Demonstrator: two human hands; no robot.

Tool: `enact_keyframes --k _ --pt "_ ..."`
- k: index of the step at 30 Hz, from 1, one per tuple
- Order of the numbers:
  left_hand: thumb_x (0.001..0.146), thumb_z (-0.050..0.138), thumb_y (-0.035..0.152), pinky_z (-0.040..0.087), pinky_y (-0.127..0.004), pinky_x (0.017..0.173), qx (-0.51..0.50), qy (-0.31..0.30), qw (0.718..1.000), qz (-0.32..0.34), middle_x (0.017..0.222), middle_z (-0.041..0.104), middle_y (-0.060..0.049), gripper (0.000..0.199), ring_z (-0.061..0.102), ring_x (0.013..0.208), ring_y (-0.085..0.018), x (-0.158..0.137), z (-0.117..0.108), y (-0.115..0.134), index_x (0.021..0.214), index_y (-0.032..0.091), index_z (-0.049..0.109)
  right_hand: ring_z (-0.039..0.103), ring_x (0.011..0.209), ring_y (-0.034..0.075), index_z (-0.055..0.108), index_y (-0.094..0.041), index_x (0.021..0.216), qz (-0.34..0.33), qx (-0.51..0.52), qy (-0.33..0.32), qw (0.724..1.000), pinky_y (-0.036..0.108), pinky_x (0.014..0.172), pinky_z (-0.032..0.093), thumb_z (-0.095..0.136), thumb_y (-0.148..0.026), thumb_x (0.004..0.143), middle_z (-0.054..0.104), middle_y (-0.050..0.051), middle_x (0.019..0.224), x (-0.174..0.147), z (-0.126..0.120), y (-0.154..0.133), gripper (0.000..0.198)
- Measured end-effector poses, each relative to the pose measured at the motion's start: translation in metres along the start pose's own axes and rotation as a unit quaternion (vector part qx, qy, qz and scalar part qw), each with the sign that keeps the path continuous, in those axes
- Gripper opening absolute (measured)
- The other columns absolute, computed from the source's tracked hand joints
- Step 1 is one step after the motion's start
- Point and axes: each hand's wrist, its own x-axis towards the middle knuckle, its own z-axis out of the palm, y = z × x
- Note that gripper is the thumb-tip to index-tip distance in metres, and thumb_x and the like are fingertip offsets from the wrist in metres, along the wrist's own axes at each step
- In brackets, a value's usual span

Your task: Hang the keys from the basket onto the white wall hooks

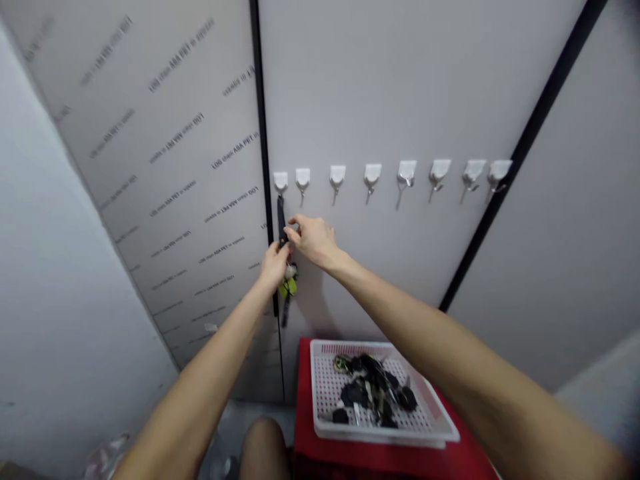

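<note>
Black strap, narrow and nearly upright, is pinched near its lower end by the left hand; the right hand is just beside it, fingers bent toward the strap, though I cannot tell whether they touch or grip it; the strap's top meets the leftmost hook, but whether it is looped over the metal is too small to tell.

Below the left fingers dangle a yellow-green tag, a small pale piece and a dark strip; to the right of the leftmost hook runs a row of seven more hooks, metal on white backs, along a pale panel; a black seam parts it from a panel printed with slanted lettering.

Lower down, a white perforated basket stands on a red surface; dark items lie jumbled inside; a knee shows to its left.
</note>
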Motion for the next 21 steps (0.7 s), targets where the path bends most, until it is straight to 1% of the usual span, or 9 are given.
enact_keyframes --k 4,6,8,10,12,14,16,18,21 --pt "0.062 0.047 0.022 0.034 -0.029 0.079 0.133 0.075 0.981 0.118 0.094 0.05 -0.005 0.034 0.045 0.089 -0.015 -0.025 -0.008 -0.004 0.096 0.018 0.043 0.052 0.064 0.012 0.051 -0.021 0.089 -0.009 0.049 -0.07 0.996 0.022 0.058 0.035 0.036 -0.03 0.071 0.06 0.001 0.072 -0.056 0.01 0.039 0.026" --pt "0.063 0.046 0.021 0.027 -0.03 0.087 0.196 0.1 0.957 0.19 0.105 0.043 -0.006 0.038 0.037 0.101 -0.016 -0.049 -0.009 -0.005 0.1 0.018 0.04 0.052 0.06 0.01 0.055 -0.019 0.084 0.003 0.056 -0.154 0.987 0.021 0.056 0.034 0.037 -0.026 0.07 0.06 0.001 0.069 -0.095 0.019 0.062 0.023" --pt "0.065 0.043 0.02 0.024 -0.031 0.089 0.242 0.08 0.939 0.23 0.108 0.04 -0.007 0.034 0.033 0.103 -0.016 -0.077 -0.004 -0.012 0.099 0.016 0.041 0.051 0.059 0.01 0.057 -0.018 0.079 0.019 0.05 -0.245 0.968 0.02 0.055 0.034 0.038 -0.022 0.069 0.06 0.002 0.068 -0.135 0.03 0.084 0.022" --pt "0.068 0.04 0.02 0.025 -0.031 0.088 0.28 -0.002 0.934 0.221 0.105 0.043 -0.008 0.027 0.035 0.101 -0.016 -0.106 0.007 -0.029 0.094 0.015 0.043 0.051 0.062 0.012 0.058 -0.017 0.075 0.027 0.041 -0.304 0.951 0.021 0.057 0.034 0.04 -0.02 0.067 0.06 0.004 0.07 -0.169 0.041 0.102 0.02" --pt "0.068 0.039 0.02 0.028 -0.031 0.085 0.328 -0.128 0.918 0.182 0.101 0.046 -0.008 0.024 0.038 0.098 -0.016 -0.134 0.021 -0.05 0.091 0.015 0.045 0.05 0.069 0.014 0.058 -0.017 0.076 0.019 0.028 -0.323 0.946 0.023 0.063 0.034 0.042 -0.02 0.066 0.059 0.005 0.074 -0.194 0.05 0.112 0.019" --pt "0.067 0.041 0.021 0.03 -0.032 0.082 0.382 -0.27 0.872 0.141 0.096 0.051 -0.007 0.023 0.042 0.093 -0.018 -0.156 0.035 -0.07 0.089 0.016 0.047 0.048 0.077 0.016 0.057 -0.017 0.081 0.006 0.013 -0.322 0.946 0.025 0.069 0.033 0.045 -0.02 0.063 0.058 0.006 0.079 -0.208 0.054 0.116 0.021" --pt "0.064 0.045 0.025 0.03 -0.036 0.079 0.434 -0.366 0.816 0.108 0.089 0.054 -0.007 0.023 0.046 0.087 -0.021 -0.171 0.044 -0.083 0.085 0.017 0.049 0.045 0.082 0.018 0.055 -0.017 0.085 0.002 -0.001 -0.319 0.948 0.027 0.072 0.032 0.048 -0.018 0.061 0.056 0.006 0.083 -0.215 0.055 0.116 0.025" --pt "0.062 0.048 0.029 0.031 -0.039 0.077 0.475 -0.403 0.777 0.088 0.086 0.056 -0.009 0.026 0.048 0.083 -0.023 -0.179 0.049 -0.088 0.084 0.017 0.05 0.043 0.084 0.02 0.055 -0.018 0.086 0.023 -0.019 -0.314 0.949 0.028 0.071 0.032 0.049 -0.018 0.06 0.054 0.007 0.085 -0.218 0.053 0.118 0.027" --pt "0.06 0.049 0.029 0.034 -0.036 0.069 0.51 -0.42 0.748 0.069 0.085 0.056 -0.011 0.027 0.049 0.081 -0.025 -0.179 0.052 -0.087 0.084 0.017 0.049 0.042 0.085 0.02 0.055 -0.017 0.083 0.08 -0.034 -0.298 0.95 0.029 0.069 0.033 0.047 -0.022 0.062 0.052 0.009 0.087 -0.224 0.049 0.127 0.023"
